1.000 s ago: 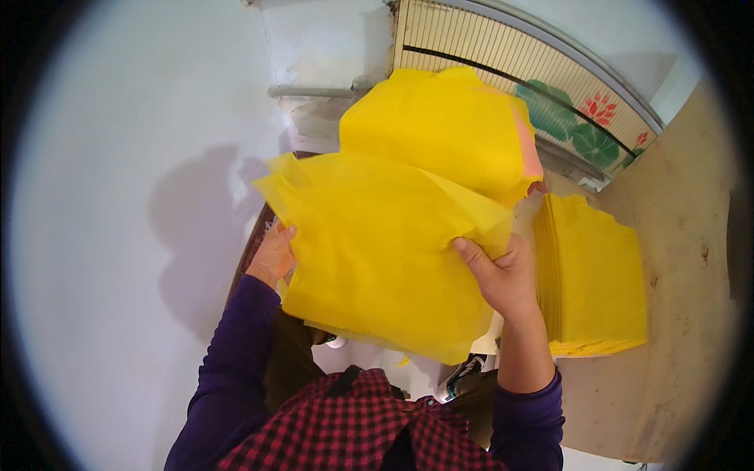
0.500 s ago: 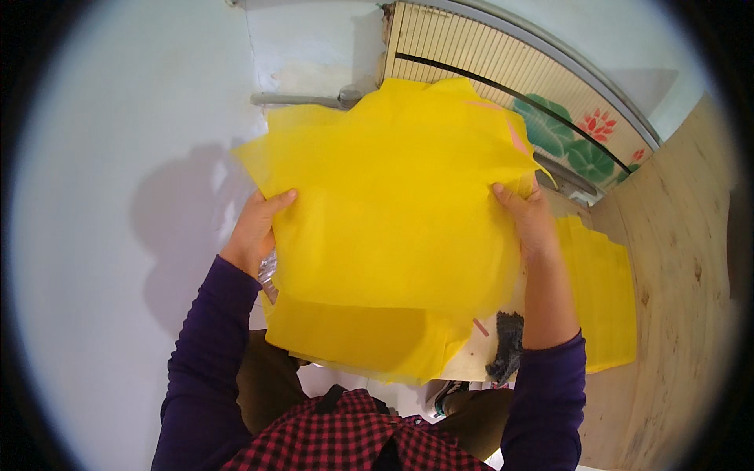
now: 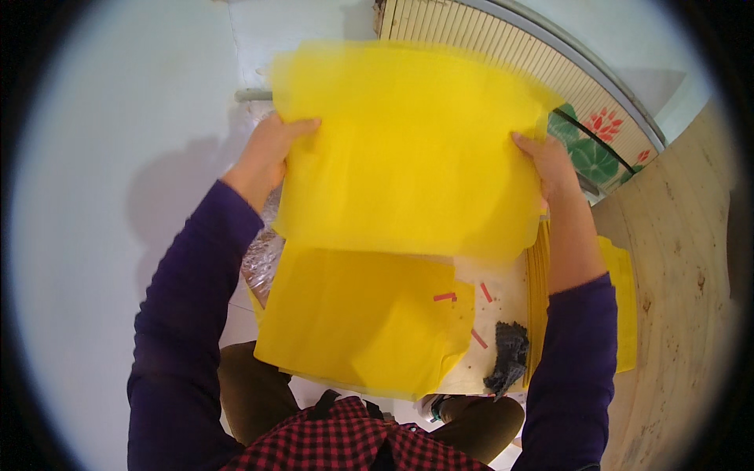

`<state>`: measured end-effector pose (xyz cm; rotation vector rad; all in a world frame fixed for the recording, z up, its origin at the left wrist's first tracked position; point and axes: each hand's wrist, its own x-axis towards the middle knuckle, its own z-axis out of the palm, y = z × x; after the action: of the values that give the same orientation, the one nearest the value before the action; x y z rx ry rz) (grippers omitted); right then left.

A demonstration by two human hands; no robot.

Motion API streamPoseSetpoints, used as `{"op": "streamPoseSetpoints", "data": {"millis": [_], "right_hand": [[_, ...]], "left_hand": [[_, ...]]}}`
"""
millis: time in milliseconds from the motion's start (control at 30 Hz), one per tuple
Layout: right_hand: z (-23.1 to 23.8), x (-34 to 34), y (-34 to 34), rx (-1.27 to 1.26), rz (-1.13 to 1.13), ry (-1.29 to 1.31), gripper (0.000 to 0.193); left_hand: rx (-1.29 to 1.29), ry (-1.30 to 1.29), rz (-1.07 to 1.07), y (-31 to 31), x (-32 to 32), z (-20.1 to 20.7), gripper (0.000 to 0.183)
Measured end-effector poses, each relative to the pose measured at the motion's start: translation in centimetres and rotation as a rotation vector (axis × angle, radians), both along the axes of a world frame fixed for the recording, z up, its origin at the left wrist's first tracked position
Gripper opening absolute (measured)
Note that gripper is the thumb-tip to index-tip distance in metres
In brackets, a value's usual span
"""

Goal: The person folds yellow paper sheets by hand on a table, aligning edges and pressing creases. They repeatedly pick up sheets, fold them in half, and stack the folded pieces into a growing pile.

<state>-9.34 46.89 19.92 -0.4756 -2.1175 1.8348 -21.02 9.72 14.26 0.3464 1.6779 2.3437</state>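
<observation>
A large thin yellow sheet (image 3: 408,149) is held up flat in front of me. My left hand (image 3: 271,149) grips its left edge and my right hand (image 3: 550,169) grips its right edge. Below it a second yellow sheet (image 3: 361,322) lies on a white work surface (image 3: 487,365), with a few small red strips (image 3: 444,297) on and beside it. A stack of more yellow sheets (image 3: 622,306) lies at the right, partly hidden by my right forearm.
A dark crumpled lump (image 3: 509,357) sits on the white surface near my right elbow. A crinkly clear plastic bag (image 3: 263,263) lies under my left forearm. A slatted panel (image 3: 487,35), a flower-patterned board (image 3: 597,145) and wooden boards (image 3: 683,259) stand behind and right.
Both hands have lifted the yellow sheet up and spread it wide and flat. The sheet beneath and the white surface with red strips have come into view.
</observation>
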Motion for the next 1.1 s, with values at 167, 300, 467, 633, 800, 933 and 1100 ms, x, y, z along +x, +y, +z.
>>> {"op": "streamPoseSetpoints", "data": {"millis": [167, 300, 467, 633, 800, 933, 1100], "right_hand": [[-0.2, -5.4, 3.3, 0.053, -0.100, -0.060, 0.028], [-1.0, -8.0, 5.2, 0.131, -0.057, -0.031, 0.027], [-2.0, -9.8, 6.7, 0.115, -0.104, -0.070, 0.026], [-2.7, -9.9, 7.0, 0.205, -0.122, -0.163, 0.028], [-3.0, -9.0, 6.0, 0.179, -0.155, -0.139, 0.031], [-3.2, -8.9, 6.2, 0.193, -0.152, -0.136, 0.033], [-3.4, -8.9, 7.8, 0.528, -0.174, -0.178, 0.041]], "left_hand": [[-0.148, 0.019, -0.027, 3.0, -5.2, 1.6, 0.026], [-0.220, -0.010, 0.038, 5.2, -7.4, 1.4, 0.025], [-0.224, -0.073, 0.011, 6.6, -9.9, 0.8, 0.031], [-0.169, -0.126, -0.093, 7.1, -11.0, -0.9, 0.027], [-0.180, -0.183, -0.074, 7.4, -10.7, -1.2, 0.024], [-0.196, -0.183, -0.033, 7.0, -10.6, -1.2, 0.025], [-0.188, -0.170, -0.129, 5.4, -11.7, -2.5, 0.030]]}}
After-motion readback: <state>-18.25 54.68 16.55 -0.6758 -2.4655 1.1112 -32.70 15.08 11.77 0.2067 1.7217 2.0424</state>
